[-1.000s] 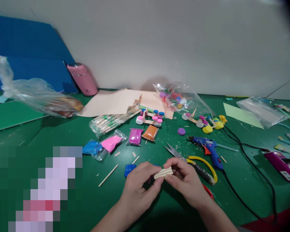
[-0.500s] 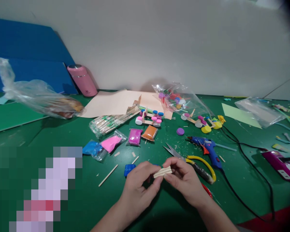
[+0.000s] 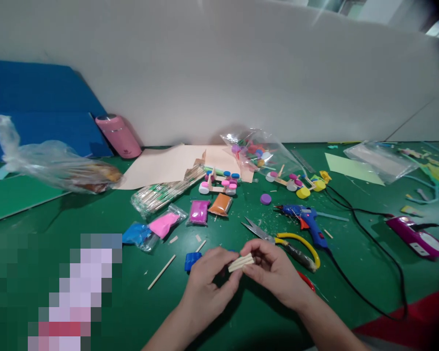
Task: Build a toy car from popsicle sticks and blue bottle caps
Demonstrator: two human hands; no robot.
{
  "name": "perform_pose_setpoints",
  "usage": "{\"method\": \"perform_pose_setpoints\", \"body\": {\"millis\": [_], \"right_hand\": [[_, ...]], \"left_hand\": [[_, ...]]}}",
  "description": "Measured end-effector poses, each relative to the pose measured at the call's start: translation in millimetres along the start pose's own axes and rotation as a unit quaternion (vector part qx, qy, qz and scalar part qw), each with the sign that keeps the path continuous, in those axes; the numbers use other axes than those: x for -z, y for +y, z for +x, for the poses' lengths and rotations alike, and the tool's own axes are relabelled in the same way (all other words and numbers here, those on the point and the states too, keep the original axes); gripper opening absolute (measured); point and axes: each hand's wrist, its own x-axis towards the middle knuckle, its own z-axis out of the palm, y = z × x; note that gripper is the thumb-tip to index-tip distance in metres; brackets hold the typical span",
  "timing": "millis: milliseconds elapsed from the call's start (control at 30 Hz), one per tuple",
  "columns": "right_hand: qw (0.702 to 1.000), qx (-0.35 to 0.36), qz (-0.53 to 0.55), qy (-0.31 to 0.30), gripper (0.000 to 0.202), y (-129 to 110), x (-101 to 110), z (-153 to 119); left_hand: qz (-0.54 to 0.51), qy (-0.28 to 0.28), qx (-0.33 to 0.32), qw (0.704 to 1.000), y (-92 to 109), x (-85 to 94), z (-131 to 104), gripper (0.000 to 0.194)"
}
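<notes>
Low in the centre, my left hand (image 3: 211, 280) pinches the left end of a small bundle of short pale sticks (image 3: 241, 263). The right end of the same bundle is between the fingertips of my right hand (image 3: 274, 273). The sticks lie side by side. A blue object (image 3: 193, 261) is partly hidden behind my left hand, and a loose stick (image 3: 161, 272) lies to its left. Scissors with yellow handles (image 3: 298, 236) lie just beyond my right hand. Something red (image 3: 307, 281) shows beside my right wrist.
A blue glue gun (image 3: 307, 219) with a black cord lies at the right, near a magenta power strip (image 3: 419, 237). Bagged clay (image 3: 199, 212), wheeled stick models (image 3: 219, 186), a bag of sticks (image 3: 164, 192) and a pink bottle (image 3: 120, 136) stand or lie farther back.
The view has shifted, so the far items appear lower and most things slightly left. Both hands still hold the stick bundle, which is tilted a little differently.
</notes>
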Motion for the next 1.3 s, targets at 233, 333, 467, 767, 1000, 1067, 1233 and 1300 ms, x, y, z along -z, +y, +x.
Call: {"method": "perform_pose_setpoints", "body": {"millis": [233,333,467,767,1000,1067,1233,1300], "right_hand": [[1.000,0.008,-0.017,0.008,0.020,-1,6,-3],[1.000,0.004,-0.022,-0.006,0.017,1,6,-7],[0.998,-0.023,-0.046,-0.033,0.017,7,5,-16],[0.989,-0.078,-0.093,-0.090,0.018,16,1,-29],[0.992,-0.087,-0.063,-0.070,0.019,18,-3,-29],[0.993,-0.088,-0.058,-0.062,0.019,18,-4,-29],[0.995,-0.077,-0.053,-0.041,0.019,15,-4,-28],[0.995,-0.076,-0.050,-0.038,0.019,13,-4,-27]], "left_hand": [[0.038,0.000,-0.018,0.999,11,-2.6,1,0.010],[0.052,0.012,-0.008,0.999,18,-5.1,-5,0.011],[0.057,0.024,0.033,0.998,23,-10.1,-21,0.012],[0.094,-0.006,0.175,0.980,32,-20.5,-57,0.012],[0.075,0.001,0.209,0.975,32,-20.3,-53,0.013],[0.029,-0.004,0.235,0.971,32,-19.0,-51,0.011],[-0.171,-0.013,0.356,0.919,29,-15.0,-47,0.008],[-0.257,-0.010,0.396,0.882,28,-13.5,-47,0.014]]}}
